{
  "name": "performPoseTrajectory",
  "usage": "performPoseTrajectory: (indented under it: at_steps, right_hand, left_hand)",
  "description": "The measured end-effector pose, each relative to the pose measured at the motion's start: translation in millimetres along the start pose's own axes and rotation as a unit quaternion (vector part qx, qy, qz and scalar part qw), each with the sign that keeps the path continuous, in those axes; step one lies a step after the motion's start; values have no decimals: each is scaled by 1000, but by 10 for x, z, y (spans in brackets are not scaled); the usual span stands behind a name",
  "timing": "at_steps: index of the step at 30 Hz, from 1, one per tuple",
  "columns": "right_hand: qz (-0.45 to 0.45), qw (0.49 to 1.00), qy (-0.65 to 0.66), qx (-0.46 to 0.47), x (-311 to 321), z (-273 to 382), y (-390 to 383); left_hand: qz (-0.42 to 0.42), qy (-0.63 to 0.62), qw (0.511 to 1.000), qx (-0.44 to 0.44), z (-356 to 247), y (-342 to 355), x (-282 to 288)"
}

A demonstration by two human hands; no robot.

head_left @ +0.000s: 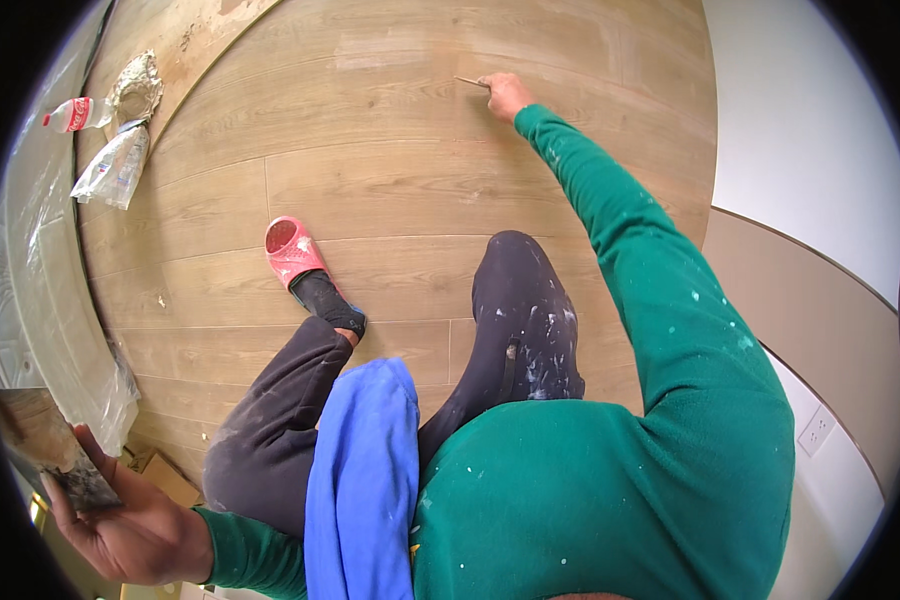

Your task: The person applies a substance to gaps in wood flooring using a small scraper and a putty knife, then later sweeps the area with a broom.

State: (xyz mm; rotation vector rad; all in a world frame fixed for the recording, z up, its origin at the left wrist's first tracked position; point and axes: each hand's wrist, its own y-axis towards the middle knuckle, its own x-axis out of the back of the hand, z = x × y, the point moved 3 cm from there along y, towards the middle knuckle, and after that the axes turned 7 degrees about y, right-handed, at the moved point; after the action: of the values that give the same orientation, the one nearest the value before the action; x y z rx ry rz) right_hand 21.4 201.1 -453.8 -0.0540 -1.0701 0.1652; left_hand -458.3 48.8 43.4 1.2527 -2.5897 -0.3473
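Note:
My right hand [510, 97], arm stretched far forward, is closed around a slim putty knife [473, 82] seen nearly edge-on. Its tip is at the wood-plank floor [370, 195], close to a pale smeared patch [380, 50]. At the lower left, my left hand [135, 525] grips a square putty plate [95, 487] between thumb and fingers. Brownish putty [45, 430] lies on the plate. A blue cloth [365, 480] hangs down over my front, between my legs.
At the far left lie a plastic bottle with a red cap [78, 115], an open bag of pale putty [135, 95] and a clear plastic bag [116, 170]. Plastic sheeting [45, 250] runs along the left side. A white wall panel [810, 120] and a socket [817, 428] are on the right.

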Motion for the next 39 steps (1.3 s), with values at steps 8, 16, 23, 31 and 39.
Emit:
performPoseTrajectory:
  at_steps: [8, 16, 23, 31, 39]
  right_hand:
    - [-33, 998, -14, 44, -810, 983, -1293]
    - [-70, 943, -17, -324, -105, -246, -1467]
    - [-93, 965, -5, -247, -1331, 984, -959]
    - [-25, 975, 59, -212, -593, 685, -1055]
    - [-82, 934, -47, -345, -100, -722, -1559]
  left_hand:
    - [92, -142, 983, 74, 181, 367, 365]
    - [8, -41, 999, 22, 42, 6, 100]
    - [57, -14, 998, -6, -14, -29, -24]
    - [65, -62, 996, 27, 84, 72, 103]
    - [23, -57, 998, 15, 82, 28, 327]
